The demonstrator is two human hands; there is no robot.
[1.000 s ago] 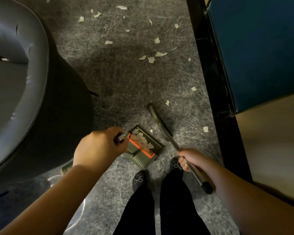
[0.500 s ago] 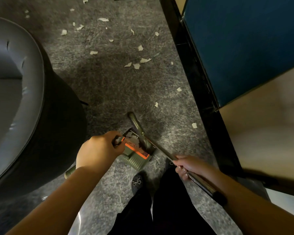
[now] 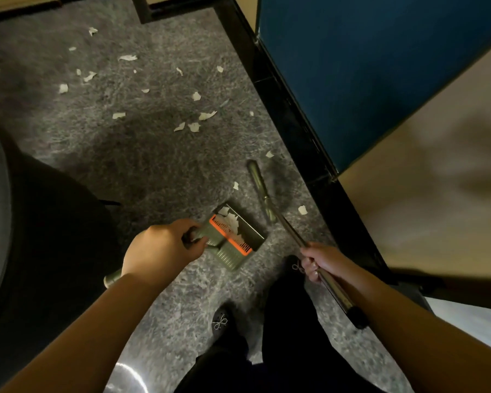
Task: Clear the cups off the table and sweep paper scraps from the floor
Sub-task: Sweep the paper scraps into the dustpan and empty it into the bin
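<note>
Paper scraps [image 3: 194,127] lie scattered over the grey floor [image 3: 142,165], and several more sit in the green dustpan [image 3: 236,235] resting on the floor ahead of the feet. The left hand [image 3: 165,248] grips the dustpan's handle. The right hand [image 3: 321,260] is clamped on the broom [image 3: 270,204], whose head rests just right of the pan, near the black base [image 3: 292,131] of a blue cabinet [image 3: 366,66].

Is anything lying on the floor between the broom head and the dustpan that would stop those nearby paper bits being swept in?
Nothing visible does. The broom head sits just right of the dustpan, with only bare grey floor between them. One paper scrap lies left of the broom head, another to its right, toward the black cabinet base.
</note>
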